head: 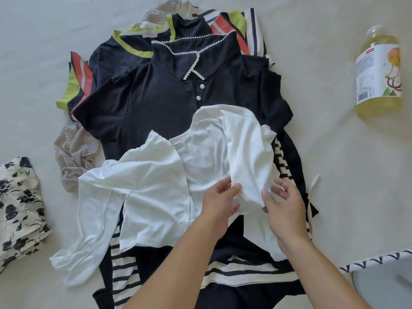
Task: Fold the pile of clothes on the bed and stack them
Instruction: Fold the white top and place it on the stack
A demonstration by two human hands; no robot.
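Bed (334,152) bears rumpled white top (156,186), seemingly pinched by both hands' fingers (225,186)

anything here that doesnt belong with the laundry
Yes: a bottle of yellow liquid lies on its side on the bed, right of the clothes pile. It is the only non-garment there. No spill shows. Both hands work the white top.

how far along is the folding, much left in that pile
Early on. Done: only the floral garment lies apart at the left edge, seemingly folded. In hand: both hands, left and right, hold a sleeve of the white top, which is unfolded. Left: the navy polo, striped pieces and neon-trimmed clothes sit heaped beneath.
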